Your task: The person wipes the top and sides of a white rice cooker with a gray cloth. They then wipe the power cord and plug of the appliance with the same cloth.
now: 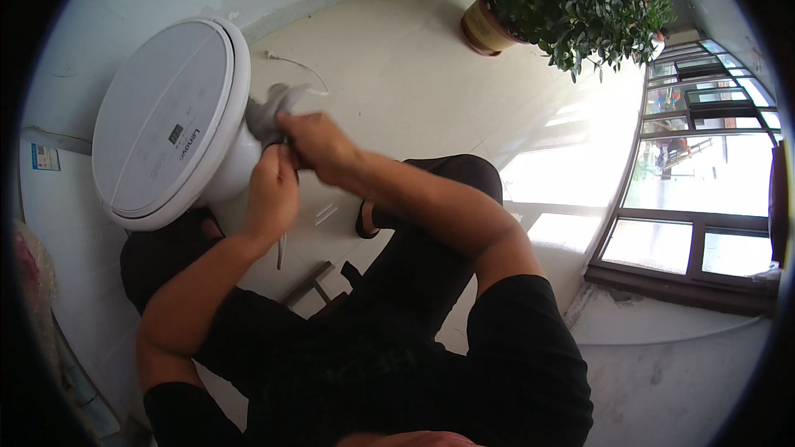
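Observation:
My right hand (320, 143) grips a bunched grey cloth (267, 115), slightly blurred. Close below it my left hand (273, 189) has its fingers closed; a thin grey cord (281, 251) hangs beneath it, though the grip itself is partly hidden. Just left of both hands stands a white Lenovo appliance (168, 124) with a large round lid, a small display and printed marks. Its lower white body (233, 167) shows under the lid. On the floor beyond the cloth lies a white plug (270, 56), its thin lead (310, 71) curving back toward my hands.
A potted leafy plant (487, 28) stands on the pale tiled floor (397, 74) at the upper right. Brown-framed windows (689, 217) line the right side. A white panel (81, 217) bearing a label is at left. Part of a dark wooden frame (307, 285) shows between my legs.

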Demonstrator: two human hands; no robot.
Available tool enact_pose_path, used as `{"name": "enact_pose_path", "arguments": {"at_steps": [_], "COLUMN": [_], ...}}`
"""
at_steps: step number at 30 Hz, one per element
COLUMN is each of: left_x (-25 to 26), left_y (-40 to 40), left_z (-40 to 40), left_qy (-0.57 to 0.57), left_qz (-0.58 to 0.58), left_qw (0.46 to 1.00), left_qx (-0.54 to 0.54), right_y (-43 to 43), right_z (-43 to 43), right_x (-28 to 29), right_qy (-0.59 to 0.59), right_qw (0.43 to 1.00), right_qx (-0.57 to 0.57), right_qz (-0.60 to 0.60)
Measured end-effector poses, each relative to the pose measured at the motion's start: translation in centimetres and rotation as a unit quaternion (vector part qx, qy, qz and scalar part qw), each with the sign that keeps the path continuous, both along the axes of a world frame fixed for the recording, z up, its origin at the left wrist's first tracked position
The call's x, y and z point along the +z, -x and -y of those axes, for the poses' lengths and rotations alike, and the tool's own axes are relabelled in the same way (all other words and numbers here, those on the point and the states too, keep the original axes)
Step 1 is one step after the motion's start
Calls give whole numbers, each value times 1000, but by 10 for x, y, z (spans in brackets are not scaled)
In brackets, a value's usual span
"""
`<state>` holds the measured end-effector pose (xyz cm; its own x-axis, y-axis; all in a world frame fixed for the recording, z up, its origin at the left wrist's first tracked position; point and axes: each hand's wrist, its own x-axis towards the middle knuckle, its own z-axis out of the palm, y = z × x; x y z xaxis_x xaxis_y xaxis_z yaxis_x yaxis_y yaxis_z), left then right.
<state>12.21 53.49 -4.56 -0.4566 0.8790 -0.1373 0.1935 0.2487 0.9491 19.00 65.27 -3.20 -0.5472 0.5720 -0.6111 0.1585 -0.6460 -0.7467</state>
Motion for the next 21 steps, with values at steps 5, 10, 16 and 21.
{"name": "enact_pose_path", "arguments": {"at_steps": [5, 10, 16, 21], "left_x": [13, 47, 70, 72], "left_y": [-5, -25, -49, -46], "left_z": [9, 29, 64, 78], "left_qy": [40, 32, 0, 26], "left_qz": [6, -63, -38, -6], "left_qw": [999, 993, 983, 970], "left_qx": [-34, -94, -179, -241], "right_y": [-5, 4, 7, 6], "right_z": [-6, -33, -72, -80], "right_x": [-10, -15, -12, -19], "right_qy": [5, -18, 5, 3], "right_qw": [1000, 999, 997, 996], "right_qx": [21, -26, -71, -79], "right_qz": [-20, 4, 43, 45]}}
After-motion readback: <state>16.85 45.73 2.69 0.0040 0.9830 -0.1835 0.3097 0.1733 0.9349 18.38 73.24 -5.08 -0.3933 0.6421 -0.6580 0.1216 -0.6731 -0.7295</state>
